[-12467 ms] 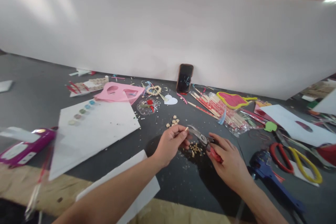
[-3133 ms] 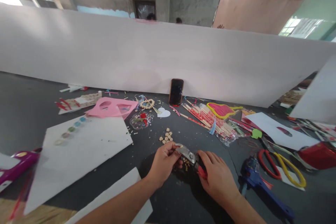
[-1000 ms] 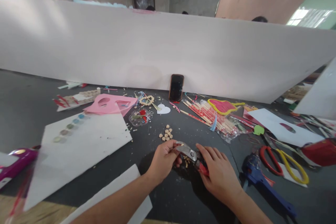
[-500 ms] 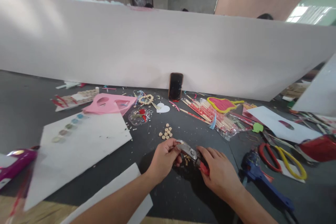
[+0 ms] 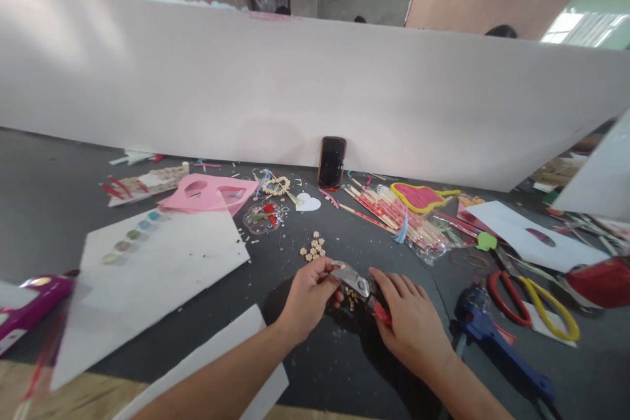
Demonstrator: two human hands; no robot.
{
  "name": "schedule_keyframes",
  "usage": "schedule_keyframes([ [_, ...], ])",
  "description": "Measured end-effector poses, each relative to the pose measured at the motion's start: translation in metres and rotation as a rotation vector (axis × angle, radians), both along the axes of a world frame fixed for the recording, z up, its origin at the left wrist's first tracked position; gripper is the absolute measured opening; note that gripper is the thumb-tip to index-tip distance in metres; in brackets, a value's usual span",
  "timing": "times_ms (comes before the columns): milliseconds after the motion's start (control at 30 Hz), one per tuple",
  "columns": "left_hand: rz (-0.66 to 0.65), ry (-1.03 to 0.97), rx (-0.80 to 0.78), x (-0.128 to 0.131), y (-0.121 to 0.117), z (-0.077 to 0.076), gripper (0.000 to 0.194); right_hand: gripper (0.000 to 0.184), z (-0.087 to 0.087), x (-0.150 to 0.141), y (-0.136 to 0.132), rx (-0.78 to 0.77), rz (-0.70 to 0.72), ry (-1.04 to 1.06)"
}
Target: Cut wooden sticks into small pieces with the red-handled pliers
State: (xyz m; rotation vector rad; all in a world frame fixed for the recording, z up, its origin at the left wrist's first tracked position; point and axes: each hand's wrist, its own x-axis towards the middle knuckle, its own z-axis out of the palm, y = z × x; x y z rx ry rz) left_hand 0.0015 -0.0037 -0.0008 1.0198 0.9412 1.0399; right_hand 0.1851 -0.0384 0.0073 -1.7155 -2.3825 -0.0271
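My right hand (image 5: 411,315) is closed round the red handle of a pair of pruning shears (image 5: 357,282), whose metal head points left. At the tip of the shears, my left hand (image 5: 308,295) pinches something small between thumb and fingers; what it is stays mostly hidden. Tiny golden-brown pieces (image 5: 352,300) lie on the dark table under the shears. Just beyond my left hand is a small heap of pale flower-shaped beads (image 5: 314,247).
A phone (image 5: 332,162) leans against a white board (image 5: 295,85). On the right are bundled sticks (image 5: 388,210), red-and-yellow scissors (image 5: 534,298) and a blue glue gun (image 5: 499,341). White foam sheets (image 5: 162,275), pink paper (image 5: 211,191) and a white heart (image 5: 308,202) lie to the left and middle.
The view has shifted very slightly. Both hands and the shears keep almost the same position over the table.
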Motion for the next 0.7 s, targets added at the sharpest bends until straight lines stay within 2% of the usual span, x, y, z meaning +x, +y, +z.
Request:
schedule_keyframes([
  [367,-0.02,0.06,-0.007,-0.0015,0.0009,0.0,0.008,0.053,0.0013,0.0012,0.0,-0.023,0.012,0.008],
  [700,-0.031,0.051,0.021,-0.001,-0.0021,-0.0016,0.011,0.043,0.0043,0.0004,-0.0036,-0.111,-0.002,0.02],
])
